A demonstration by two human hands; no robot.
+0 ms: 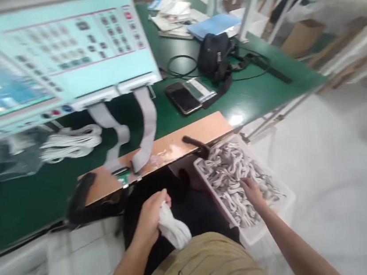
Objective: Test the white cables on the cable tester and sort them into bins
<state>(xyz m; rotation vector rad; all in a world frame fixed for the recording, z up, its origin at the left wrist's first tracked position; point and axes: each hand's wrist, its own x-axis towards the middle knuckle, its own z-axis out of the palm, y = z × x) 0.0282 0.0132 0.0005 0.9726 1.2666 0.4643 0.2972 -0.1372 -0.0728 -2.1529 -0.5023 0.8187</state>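
Left hand [153,212] is closed around a looped white cable bundle [176,230] above the lap, with a gap between it and the rectangular white plastic bin [251,235]. Right hand [253,193] reaches over the bin's rim to the heaped pale cable bundles [222,168] inside; whether its fingers grip one, I cannot tell. Pale floor [325,173] stretches along the bin's right side. Beyond, a flat brown board [199,129] lines the green worktop's [275,93] front edge. Two grey ribbon cables [147,124] drop toward it from a pale-blue machine panel [108,73].
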